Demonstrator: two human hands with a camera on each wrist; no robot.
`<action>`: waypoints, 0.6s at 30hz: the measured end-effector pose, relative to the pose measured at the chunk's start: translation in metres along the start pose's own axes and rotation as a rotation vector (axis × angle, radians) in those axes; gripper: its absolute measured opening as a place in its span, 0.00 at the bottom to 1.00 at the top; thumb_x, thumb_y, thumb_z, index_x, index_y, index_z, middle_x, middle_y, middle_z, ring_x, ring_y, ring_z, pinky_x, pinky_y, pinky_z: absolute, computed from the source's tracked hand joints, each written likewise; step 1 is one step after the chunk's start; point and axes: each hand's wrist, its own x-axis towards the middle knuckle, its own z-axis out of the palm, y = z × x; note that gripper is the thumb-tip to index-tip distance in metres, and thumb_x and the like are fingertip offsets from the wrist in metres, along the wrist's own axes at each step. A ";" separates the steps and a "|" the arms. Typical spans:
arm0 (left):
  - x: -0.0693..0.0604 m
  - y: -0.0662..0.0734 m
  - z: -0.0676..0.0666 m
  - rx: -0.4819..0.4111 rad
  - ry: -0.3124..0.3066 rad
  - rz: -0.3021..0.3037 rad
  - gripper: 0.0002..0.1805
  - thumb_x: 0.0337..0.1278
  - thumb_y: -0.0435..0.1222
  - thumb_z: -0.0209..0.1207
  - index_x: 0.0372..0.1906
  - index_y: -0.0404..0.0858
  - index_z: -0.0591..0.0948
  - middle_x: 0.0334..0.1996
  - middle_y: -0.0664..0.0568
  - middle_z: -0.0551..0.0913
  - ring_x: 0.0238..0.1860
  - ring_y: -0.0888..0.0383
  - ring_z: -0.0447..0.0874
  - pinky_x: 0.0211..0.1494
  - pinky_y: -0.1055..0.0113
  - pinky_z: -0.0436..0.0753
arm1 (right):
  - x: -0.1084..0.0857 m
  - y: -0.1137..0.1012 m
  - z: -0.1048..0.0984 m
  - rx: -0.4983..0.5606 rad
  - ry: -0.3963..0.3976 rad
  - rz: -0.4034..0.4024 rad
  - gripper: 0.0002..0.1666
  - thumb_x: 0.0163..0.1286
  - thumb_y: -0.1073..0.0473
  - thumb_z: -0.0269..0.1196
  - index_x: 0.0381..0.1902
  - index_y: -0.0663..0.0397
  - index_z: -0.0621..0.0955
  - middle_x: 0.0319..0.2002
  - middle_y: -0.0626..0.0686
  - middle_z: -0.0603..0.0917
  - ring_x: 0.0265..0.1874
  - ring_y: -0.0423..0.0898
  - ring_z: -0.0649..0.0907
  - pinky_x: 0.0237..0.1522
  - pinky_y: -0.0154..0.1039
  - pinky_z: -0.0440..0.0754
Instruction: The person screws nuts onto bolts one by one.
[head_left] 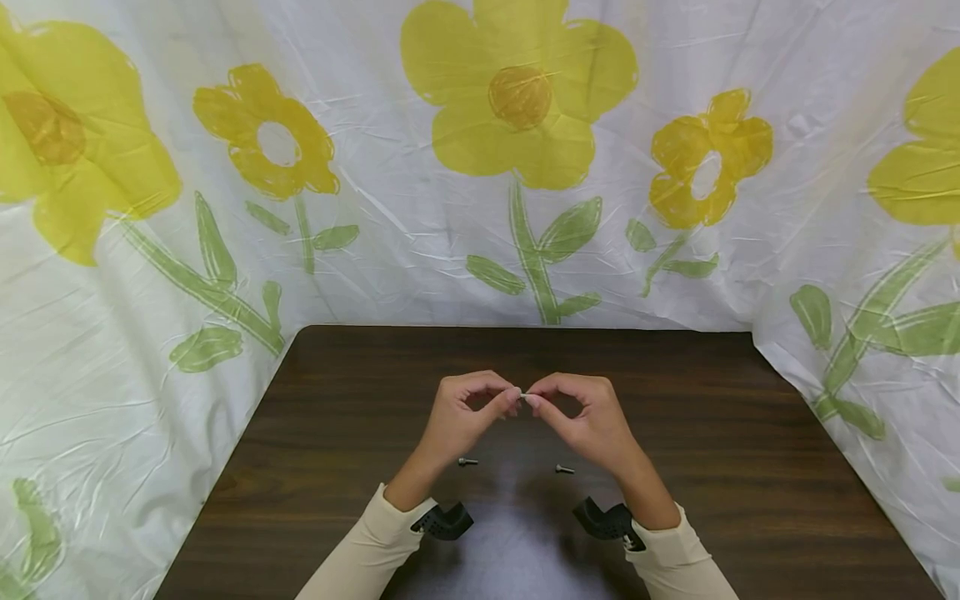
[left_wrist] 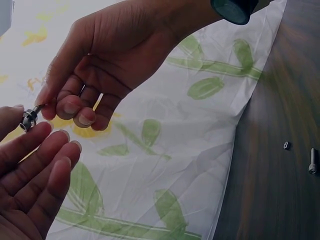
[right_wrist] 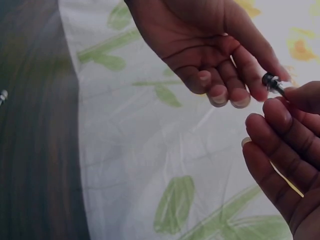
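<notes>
A small metal bolt [head_left: 524, 395] is held between both hands above the table. My left hand [head_left: 467, 412] pinches it at the head end, where a ring-like piece, nut or washer, sits around it; which one I cannot tell. The bolt's head [left_wrist: 25, 123] shows in the left wrist view. My right hand [head_left: 588, 414] pinches the thin shank [right_wrist: 278, 89] between thumb and forefinger, its tip hidden by the fingers. The other fingers of both hands are loosely bent.
Two more bolts lie on the dark wooden table, one [head_left: 468, 461] beside the left wrist, another [head_left: 564, 469] left of the right wrist. A small nut [left_wrist: 286, 145] lies near a bolt [left_wrist: 313, 161]. A flowered white sheet [head_left: 405, 250] hangs around the table.
</notes>
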 end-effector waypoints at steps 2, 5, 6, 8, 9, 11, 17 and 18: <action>0.000 0.000 0.001 0.010 0.003 -0.014 0.10 0.65 0.20 0.59 0.27 0.27 0.84 0.22 0.38 0.84 0.23 0.38 0.82 0.28 0.56 0.86 | 0.000 -0.001 0.000 0.000 0.006 -0.006 0.12 0.63 0.74 0.70 0.36 0.51 0.87 0.30 0.45 0.88 0.27 0.40 0.86 0.32 0.34 0.84; -0.001 -0.007 0.000 0.018 0.026 -0.027 0.09 0.67 0.20 0.57 0.30 0.25 0.84 0.24 0.37 0.84 0.24 0.41 0.84 0.29 0.54 0.86 | 0.000 -0.001 -0.001 -0.006 0.018 -0.010 0.13 0.63 0.74 0.70 0.36 0.50 0.87 0.29 0.45 0.88 0.26 0.40 0.86 0.30 0.33 0.84; -0.001 -0.010 0.000 0.020 0.035 -0.023 0.07 0.66 0.19 0.58 0.33 0.26 0.85 0.26 0.37 0.85 0.25 0.42 0.85 0.30 0.56 0.87 | 0.000 -0.001 -0.001 -0.009 0.023 -0.010 0.13 0.63 0.74 0.70 0.35 0.50 0.87 0.29 0.45 0.87 0.26 0.40 0.86 0.30 0.32 0.84; -0.003 -0.017 -0.002 0.015 0.056 -0.003 0.07 0.60 0.17 0.62 0.41 0.27 0.85 0.32 0.38 0.86 0.30 0.45 0.87 0.33 0.57 0.88 | 0.001 -0.001 -0.001 -0.014 0.031 -0.010 0.13 0.62 0.75 0.70 0.35 0.51 0.87 0.29 0.45 0.87 0.26 0.40 0.86 0.30 0.32 0.83; -0.003 -0.020 -0.002 0.014 0.062 0.015 0.11 0.57 0.16 0.64 0.44 0.27 0.85 0.35 0.38 0.87 0.32 0.47 0.88 0.35 0.58 0.88 | 0.001 -0.001 -0.002 -0.016 0.033 -0.010 0.13 0.62 0.75 0.70 0.35 0.52 0.87 0.28 0.45 0.87 0.26 0.40 0.85 0.30 0.32 0.83; -0.004 -0.024 -0.004 0.008 0.059 0.061 0.18 0.49 0.15 0.68 0.47 0.29 0.85 0.40 0.39 0.86 0.36 0.50 0.89 0.38 0.59 0.89 | 0.001 0.000 -0.002 -0.018 0.037 -0.011 0.12 0.61 0.76 0.70 0.35 0.54 0.87 0.28 0.46 0.87 0.26 0.40 0.85 0.30 0.31 0.83; -0.004 -0.029 -0.005 -0.026 0.014 0.162 0.18 0.46 0.16 0.70 0.45 0.27 0.85 0.42 0.40 0.85 0.39 0.50 0.88 0.41 0.56 0.89 | 0.000 0.001 -0.002 -0.018 0.028 -0.004 0.09 0.62 0.75 0.70 0.34 0.58 0.87 0.28 0.46 0.87 0.26 0.40 0.85 0.31 0.31 0.82; -0.004 -0.029 -0.005 -0.027 0.012 0.169 0.17 0.46 0.16 0.70 0.44 0.27 0.85 0.41 0.40 0.85 0.39 0.50 0.88 0.41 0.55 0.89 | 0.000 0.000 -0.002 -0.020 0.025 -0.002 0.09 0.62 0.75 0.70 0.35 0.58 0.87 0.28 0.46 0.87 0.26 0.41 0.85 0.31 0.31 0.83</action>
